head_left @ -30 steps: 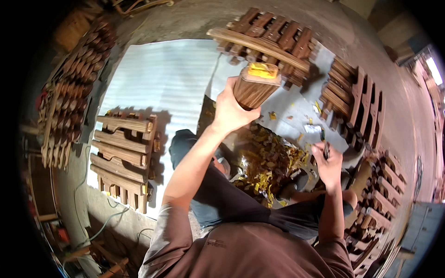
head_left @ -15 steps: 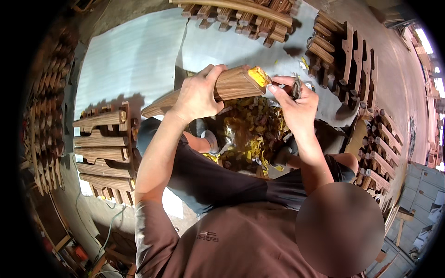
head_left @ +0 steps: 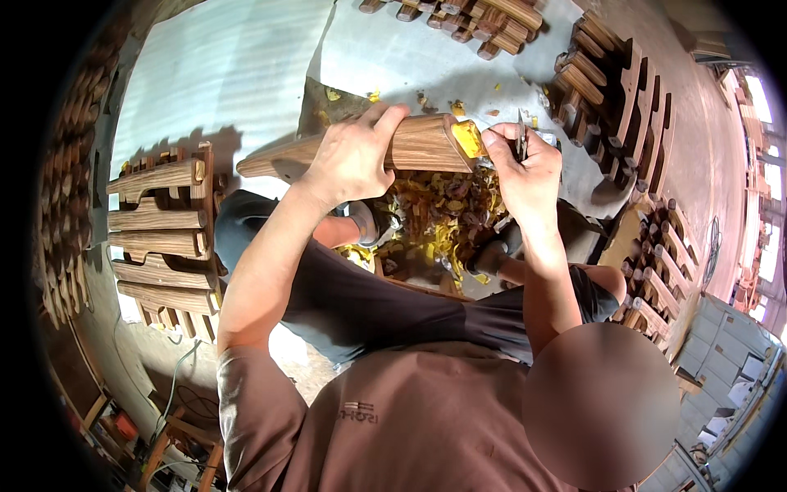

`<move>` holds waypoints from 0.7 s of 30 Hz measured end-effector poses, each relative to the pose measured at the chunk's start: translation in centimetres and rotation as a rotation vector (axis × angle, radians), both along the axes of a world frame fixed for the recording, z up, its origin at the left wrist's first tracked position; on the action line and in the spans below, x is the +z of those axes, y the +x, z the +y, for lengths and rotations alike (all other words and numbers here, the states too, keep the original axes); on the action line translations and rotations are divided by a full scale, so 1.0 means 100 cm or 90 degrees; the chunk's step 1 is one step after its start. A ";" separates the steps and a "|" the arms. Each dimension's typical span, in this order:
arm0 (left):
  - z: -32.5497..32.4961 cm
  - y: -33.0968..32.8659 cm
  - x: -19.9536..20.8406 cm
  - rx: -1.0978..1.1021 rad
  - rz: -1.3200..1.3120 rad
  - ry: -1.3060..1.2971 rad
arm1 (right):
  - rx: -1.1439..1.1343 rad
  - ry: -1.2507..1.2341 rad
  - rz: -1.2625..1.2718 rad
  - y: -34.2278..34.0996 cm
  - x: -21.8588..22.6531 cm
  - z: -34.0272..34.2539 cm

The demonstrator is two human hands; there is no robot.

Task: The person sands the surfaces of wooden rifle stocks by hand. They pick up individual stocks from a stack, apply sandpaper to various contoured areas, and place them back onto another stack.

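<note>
My left hand (head_left: 352, 156) is closed around a brown wood-grained wooden piece (head_left: 422, 146), long and tapering to the left. Bright yellow tape (head_left: 468, 139) covers part of its right end. Beside that end, the thumb and forefinger of my right hand (head_left: 529, 168) pinch together at the tape's edge. A thin dark blade-like tool (head_left: 521, 135) sticks up from between the fingers of the same hand; its handle is hidden. Below the piece, between my feet, lies a heap of yellow and brown tape scraps (head_left: 443, 217).
Slatted wooden parts are stacked on the left (head_left: 160, 246). More wooden pieces stand in piles at the back (head_left: 459, 20), and at the right (head_left: 590, 74) and lower right (head_left: 656, 271). Pale sheeting (head_left: 221, 74) covers the floor ahead, with yellow scraps scattered over it.
My right thumb has come off the end's lower corner to the tape's edge, and the blade now stands more upright. My left hand keeps its grip. The whole view has shifted slightly.
</note>
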State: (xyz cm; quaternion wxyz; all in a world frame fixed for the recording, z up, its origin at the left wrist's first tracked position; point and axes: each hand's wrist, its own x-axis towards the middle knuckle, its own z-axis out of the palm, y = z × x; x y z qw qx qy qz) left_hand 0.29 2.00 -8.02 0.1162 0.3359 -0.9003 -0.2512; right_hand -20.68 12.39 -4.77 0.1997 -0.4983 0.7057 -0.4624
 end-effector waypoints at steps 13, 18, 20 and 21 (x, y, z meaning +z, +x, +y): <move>-0.004 -0.009 -0.001 -0.009 -0.032 0.041 | -0.020 0.031 -0.248 -0.014 -0.004 0.004; -0.001 -0.008 -0.002 -0.014 -0.033 0.031 | 0.031 0.073 -0.112 -0.012 -0.005 0.002; 0.000 -0.008 0.000 -0.020 -0.039 0.050 | 0.043 0.087 -0.106 -0.012 -0.002 0.002; 0.000 -0.009 0.000 -0.023 -0.048 0.062 | 0.054 0.094 -0.120 -0.014 -0.004 0.002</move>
